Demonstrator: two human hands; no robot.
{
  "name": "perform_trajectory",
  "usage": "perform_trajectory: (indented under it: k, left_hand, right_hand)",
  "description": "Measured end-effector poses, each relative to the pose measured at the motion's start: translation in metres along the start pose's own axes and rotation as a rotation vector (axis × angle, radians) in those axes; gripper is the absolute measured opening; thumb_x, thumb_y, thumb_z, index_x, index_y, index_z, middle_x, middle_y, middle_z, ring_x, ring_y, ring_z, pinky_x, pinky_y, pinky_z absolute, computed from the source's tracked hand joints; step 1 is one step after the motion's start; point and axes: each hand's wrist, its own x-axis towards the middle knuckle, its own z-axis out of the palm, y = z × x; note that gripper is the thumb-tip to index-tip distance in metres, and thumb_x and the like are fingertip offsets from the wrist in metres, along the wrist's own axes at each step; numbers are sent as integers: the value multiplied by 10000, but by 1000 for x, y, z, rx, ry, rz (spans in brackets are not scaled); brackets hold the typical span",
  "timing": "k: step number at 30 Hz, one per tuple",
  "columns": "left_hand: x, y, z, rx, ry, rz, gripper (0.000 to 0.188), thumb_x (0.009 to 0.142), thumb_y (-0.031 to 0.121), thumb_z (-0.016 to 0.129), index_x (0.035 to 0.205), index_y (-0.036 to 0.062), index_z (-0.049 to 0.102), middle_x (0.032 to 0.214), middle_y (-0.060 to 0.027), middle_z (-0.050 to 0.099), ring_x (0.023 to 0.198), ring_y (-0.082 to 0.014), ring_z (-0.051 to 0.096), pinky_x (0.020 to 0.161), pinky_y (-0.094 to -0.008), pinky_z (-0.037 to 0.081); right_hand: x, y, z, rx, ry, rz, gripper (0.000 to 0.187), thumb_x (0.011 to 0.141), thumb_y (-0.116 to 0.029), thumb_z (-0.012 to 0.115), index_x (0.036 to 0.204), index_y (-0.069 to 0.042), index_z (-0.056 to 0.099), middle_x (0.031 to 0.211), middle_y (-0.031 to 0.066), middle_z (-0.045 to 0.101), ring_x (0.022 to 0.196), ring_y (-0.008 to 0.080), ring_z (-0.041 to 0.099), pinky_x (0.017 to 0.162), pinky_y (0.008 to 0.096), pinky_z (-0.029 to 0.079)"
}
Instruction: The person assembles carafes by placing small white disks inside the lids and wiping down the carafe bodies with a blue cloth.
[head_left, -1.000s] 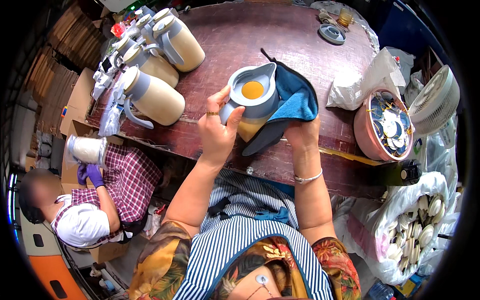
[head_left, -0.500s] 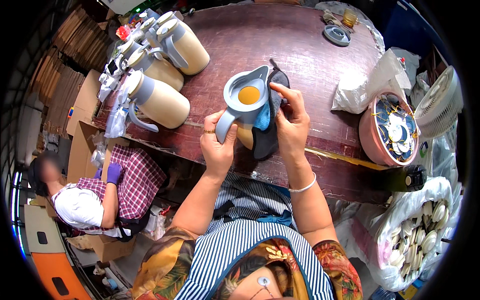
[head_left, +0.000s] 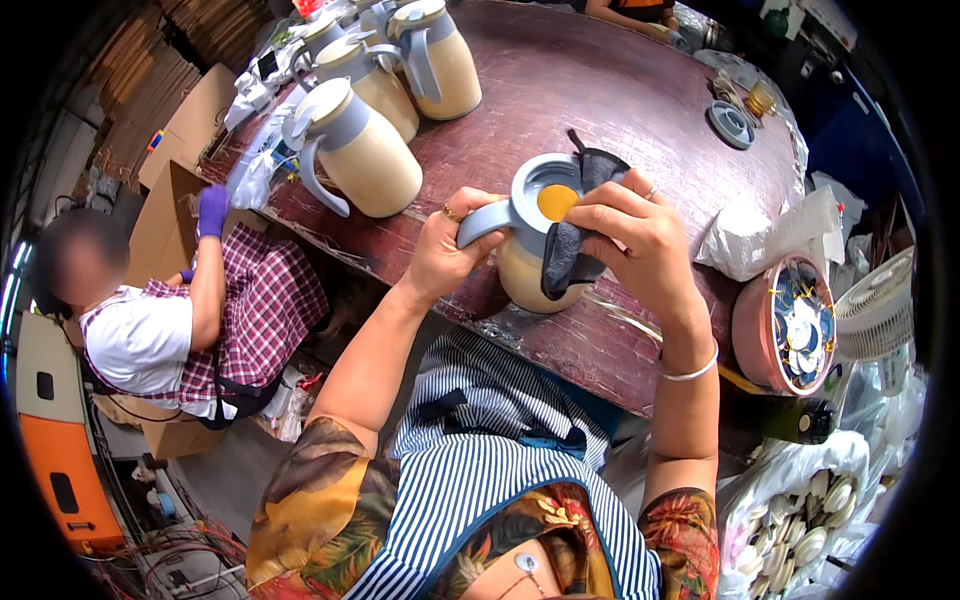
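A cream thermos jug [head_left: 530, 268] with a grey collar and an orange disc showing inside its open mouth stands upright at the table's near edge. My left hand [head_left: 453, 245] is closed round its grey handle. In my right hand [head_left: 642, 230] is a dark cloth [head_left: 572, 262], pinched between the fingers and pressed against the collar's right side; part of it sticks up behind the rim. Several similar jugs with lids on, one of them a cream jug [head_left: 372, 165], stand to the left on the table.
A pink tub [head_left: 752, 340] of round parts stands at the right edge beside a white fan [head_left: 880, 305]. Below hangs a plastic bag [head_left: 735, 530] of pale lids. A grey ring [head_left: 731, 125] lies at the far right. A co-worker in purple gloves [head_left: 212, 210] sits left.
My right hand has shifted its grip and bunched the cloth over the rim's right side. The view has turned, and the co-worker's gloved hand has risen.
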Motion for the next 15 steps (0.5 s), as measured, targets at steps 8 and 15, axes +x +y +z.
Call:
perform_trajectory:
  k: [8, 15]
  left_hand:
    - [-1, 6, 4, 86, 34, 25, 252, 893, 79, 729, 1107, 49, 600, 929, -70, 704, 832, -124, 666, 759, -281, 521]
    - [-2, 7, 10, 193, 125, 153, 194, 909, 98, 708, 1047, 51, 580, 753, -57, 643, 667, -111, 613, 601, -274, 478]
  right_hand:
    - [8, -3, -16, 37, -211, -22, 349, 648, -60, 795, 991, -88, 745, 875, 29, 660, 804, 226, 564, 726, 344, 497]
    - [22, -9, -11, 38, -288, 89, 253, 642, -74, 818, 867, -36, 709, 768, 67, 602, 773, 244, 579, 650, 357, 486]
